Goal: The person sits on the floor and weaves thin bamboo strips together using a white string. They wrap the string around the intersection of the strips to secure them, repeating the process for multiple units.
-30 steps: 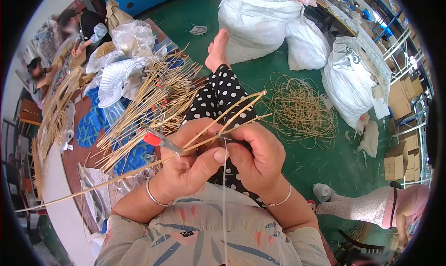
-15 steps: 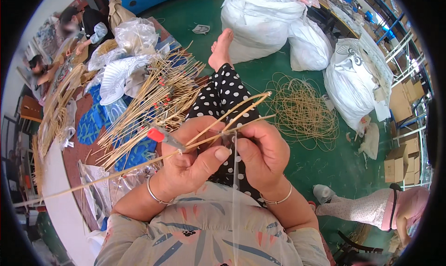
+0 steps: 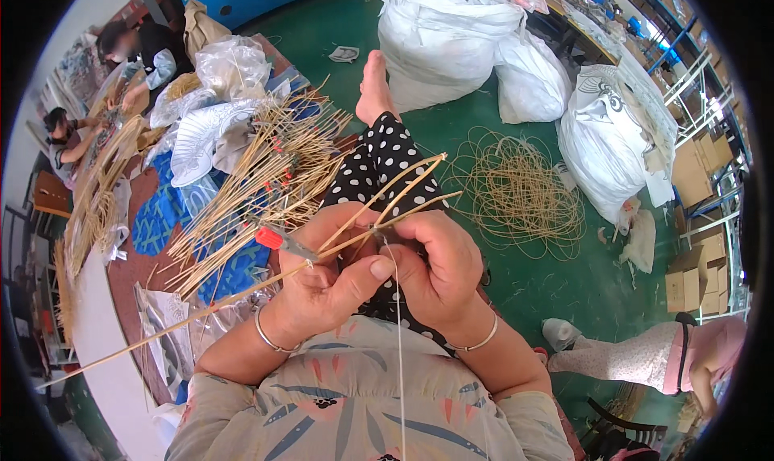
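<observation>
My left hand (image 3: pixel 339 288) is closed around thin tan cane or bamboo sticks (image 3: pixel 242 296). One long stick runs out to the lower left; past my fingers, the pieces cross and meet in a bent, narrow point. Between the left fingers also sits a small metal tool with a red end (image 3: pixel 270 237), its kind not clear. My right hand (image 3: pixel 443 263) pinches a white thread (image 3: pixel 401 380) close to where the sticks cross. From there the thread hangs down over my blouse. Both thumbs nearly meet at the crossing, which the fingers partly hide.
A large bundle of sticks (image 3: pixel 242 195) lies left on a table among plastic bags. Coiled cane (image 3: pixel 524 191) rests on the green floor, right of my outstretched leg. Stuffed white sacks (image 3: pixel 439 46) stand beyond. Co-workers (image 3: pixel 149 50) sit far left; another person (image 3: pixel 637 356) bends at lower right.
Both hands and the sticks have shifted slightly left, the right hand most. The thread, blurred before, now hangs in a clear line. The sticks' bent end has moved left and up a little.
</observation>
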`<state>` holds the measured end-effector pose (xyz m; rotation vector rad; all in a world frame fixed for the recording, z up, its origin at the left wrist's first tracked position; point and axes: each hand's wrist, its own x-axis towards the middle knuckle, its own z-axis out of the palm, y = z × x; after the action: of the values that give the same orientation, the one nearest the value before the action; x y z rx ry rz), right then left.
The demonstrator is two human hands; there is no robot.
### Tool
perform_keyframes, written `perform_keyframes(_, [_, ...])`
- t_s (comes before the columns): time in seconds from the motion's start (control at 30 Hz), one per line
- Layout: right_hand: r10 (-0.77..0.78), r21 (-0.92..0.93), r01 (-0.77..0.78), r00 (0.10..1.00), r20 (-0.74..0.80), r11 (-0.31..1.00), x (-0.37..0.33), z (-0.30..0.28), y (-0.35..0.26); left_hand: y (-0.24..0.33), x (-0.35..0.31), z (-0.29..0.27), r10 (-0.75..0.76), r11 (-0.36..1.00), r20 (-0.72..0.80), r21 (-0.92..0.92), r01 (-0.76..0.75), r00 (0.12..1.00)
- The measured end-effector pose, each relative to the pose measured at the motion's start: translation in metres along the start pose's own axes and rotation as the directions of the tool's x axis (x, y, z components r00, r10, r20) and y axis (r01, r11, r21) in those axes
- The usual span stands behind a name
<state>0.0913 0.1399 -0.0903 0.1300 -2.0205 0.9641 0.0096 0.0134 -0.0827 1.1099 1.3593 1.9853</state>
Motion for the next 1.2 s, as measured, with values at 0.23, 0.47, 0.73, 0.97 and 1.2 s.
perform_keyframes(0.23, [0.404,0.531,-0.297,0.910,-0.094,0.794,-0.007,0.000,0.001,-0.002,0.000,-0.008,-0.059,0.998,-0.118,0.011,0.061,0.991])
perform_keyframes(0.47, [0.365,0.388,-0.428,0.903,0.228,0.816,-0.006,0.012,0.007,-0.003,0.003,-0.006,-0.101,0.992,-0.246,-0.104,0.077,0.964])
perform_keyframes(0.73, [0.044,0.089,-0.067,0.970,0.239,0.994,0.002,0.022,0.017,-0.001,0.004,-0.014,-0.127,0.989,-0.275,-0.107,0.101,0.953])
perform_keyframes(0.97, [0.257,0.252,-0.385,0.870,0.421,0.888,0.006,0.026,0.006,0.004,-0.002,-0.026,-0.067,0.997,-0.411,0.003,0.075,0.909])
perform_keyframes(1.2, [0.441,0.358,-0.808,0.564,0.698,0.467,-0.022,0.045,0.021,0.007,-0.002,-0.076,0.021,0.999,-0.583,0.044,0.006,0.812])
